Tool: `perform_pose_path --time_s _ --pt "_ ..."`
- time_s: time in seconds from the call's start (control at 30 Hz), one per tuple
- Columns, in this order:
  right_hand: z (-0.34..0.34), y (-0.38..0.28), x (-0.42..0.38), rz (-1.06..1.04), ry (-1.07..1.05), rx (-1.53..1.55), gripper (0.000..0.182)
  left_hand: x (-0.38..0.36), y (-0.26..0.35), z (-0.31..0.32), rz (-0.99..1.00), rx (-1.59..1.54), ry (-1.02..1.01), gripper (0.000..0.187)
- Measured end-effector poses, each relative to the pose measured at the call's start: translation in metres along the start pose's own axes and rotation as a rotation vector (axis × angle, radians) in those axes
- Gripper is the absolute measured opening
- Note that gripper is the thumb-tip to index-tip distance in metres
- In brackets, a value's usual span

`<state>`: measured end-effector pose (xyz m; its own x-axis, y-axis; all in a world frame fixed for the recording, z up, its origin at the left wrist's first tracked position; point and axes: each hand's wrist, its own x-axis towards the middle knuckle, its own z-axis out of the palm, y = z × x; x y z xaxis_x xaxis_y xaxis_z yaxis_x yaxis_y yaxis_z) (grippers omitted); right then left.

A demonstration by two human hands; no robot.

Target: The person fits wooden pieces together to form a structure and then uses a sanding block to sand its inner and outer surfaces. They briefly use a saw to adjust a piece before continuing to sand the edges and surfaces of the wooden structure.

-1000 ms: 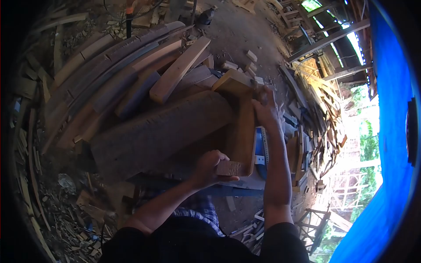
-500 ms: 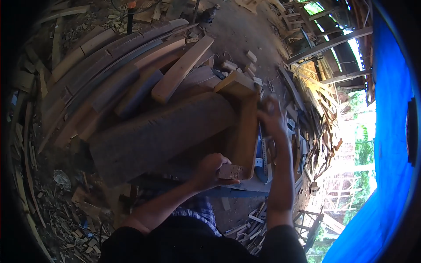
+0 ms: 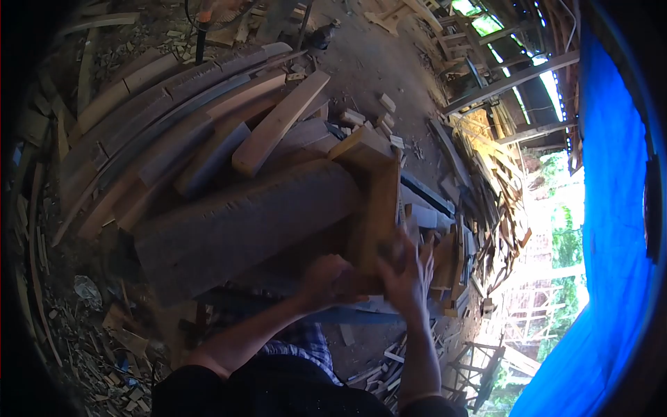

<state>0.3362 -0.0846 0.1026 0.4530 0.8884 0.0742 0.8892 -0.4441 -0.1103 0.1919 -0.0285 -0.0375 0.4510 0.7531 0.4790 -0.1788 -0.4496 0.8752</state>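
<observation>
An angled wooden piece [image 3: 379,208], made of boards meeting at a corner, rests at the right end of a thick dark timber [image 3: 250,222]. My left hand [image 3: 325,283] is closed round the near end of this piece, its fingers in shadow. Just right of that end is my right hand [image 3: 406,274], blurred by motion, with its fingers apart. It lies against or very close to the piece's right side; contact cannot be made out. A thin, ruler-like edge [image 3: 400,198] shows along that side, mostly covered by the hand.
Several sawn boards [image 3: 278,125] lie left of and beyond the timber. Small offcuts [image 3: 368,118] sit past the corner. Scrap wood [image 3: 511,201] is heaped at the right, before a blue tarp [image 3: 615,181]. More wood scraps [image 3: 125,375] cover the ground at lower left.
My right hand has come down and nearer, from the piece's far right side to beside its near end. My left hand stays on the piece. The view has shifted slightly.
</observation>
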Motion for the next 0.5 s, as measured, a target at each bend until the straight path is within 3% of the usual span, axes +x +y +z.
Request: perform_pose_path --time_s 0.03,0.17,0.27,0.33,0.47,0.5 --pt "0.012 0.007 0.038 -0.051 0.090 0.018 0.079 0.002 -0.001 -0.001 -0.006 0.059 -0.031 0.061" --pt "0.029 0.009 0.215 0.168 -0.003 0.083 0.077 -0.003 -0.007 0.007 -0.025 -0.045 0.010 0.062" --pt "0.036 0.009 0.251 0.179 0.025 0.072 0.078 -0.002 -0.006 0.005 -0.039 -0.077 0.019 0.061" --pt "0.040 0.022 0.235 0.118 0.017 0.099 0.077 -0.001 -0.003 0.005 -0.050 -0.068 0.020 0.060" --pt "0.015 0.016 0.053 -0.045 0.047 0.052 0.082 -0.001 -0.003 0.001 0.042 0.014 -0.004 0.064" --pt "0.002 0.007 0.010 0.008 -0.048 0.009 0.081 -0.002 -0.005 0.002 0.044 0.019 -0.017 0.065"
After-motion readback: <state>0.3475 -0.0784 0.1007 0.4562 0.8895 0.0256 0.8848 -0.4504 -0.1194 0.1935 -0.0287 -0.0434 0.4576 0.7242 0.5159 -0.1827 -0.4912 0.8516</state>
